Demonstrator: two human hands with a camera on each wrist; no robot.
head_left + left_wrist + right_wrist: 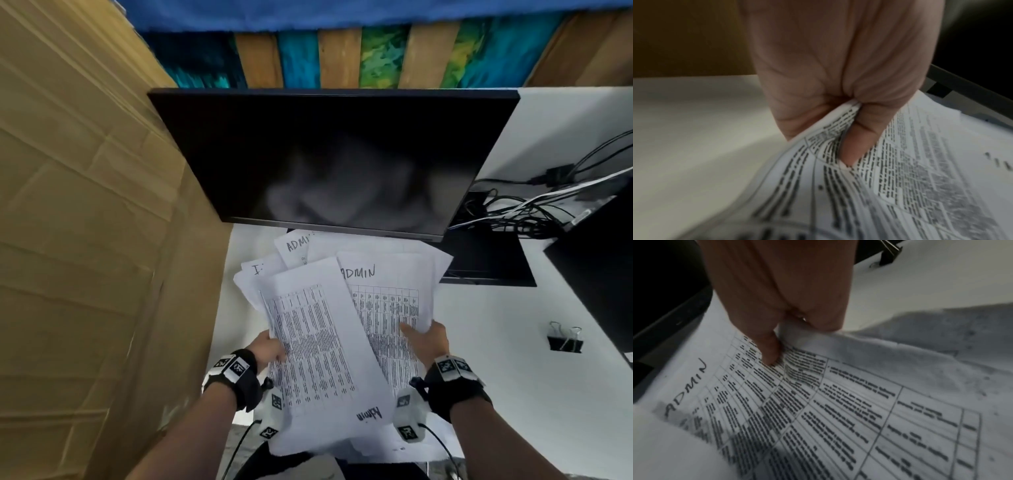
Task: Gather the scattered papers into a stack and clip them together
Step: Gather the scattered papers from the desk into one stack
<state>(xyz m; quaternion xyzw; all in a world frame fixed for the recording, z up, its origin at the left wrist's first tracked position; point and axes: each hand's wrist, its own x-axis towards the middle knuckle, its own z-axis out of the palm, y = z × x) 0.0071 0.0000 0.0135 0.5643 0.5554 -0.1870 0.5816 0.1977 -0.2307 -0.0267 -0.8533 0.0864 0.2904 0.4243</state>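
Observation:
Several white printed papers (329, 329) with tables and handwritten "ADMIN" are bunched loosely in front of me above the white desk (479, 342). My left hand (270, 347) pinches the left edge of the papers (838, 186), thumb (855, 146) on top. My right hand (424, 337) pinches the right edge of the papers (818, 402), thumb (768, 352) pressed on the printed table. More sheets (298, 248) lie further back under the monitor's edge. A black binder clip (565, 339) stands on the desk to the right, apart from both hands; the binder clip (889, 252) also shows at the top of the right wrist view.
A dark monitor (329, 161) stands right behind the papers. A tall cardboard wall (85, 240) closes the left side. Tangled cables (513, 209) and a black box (599, 260) occupy the back right of the desk.

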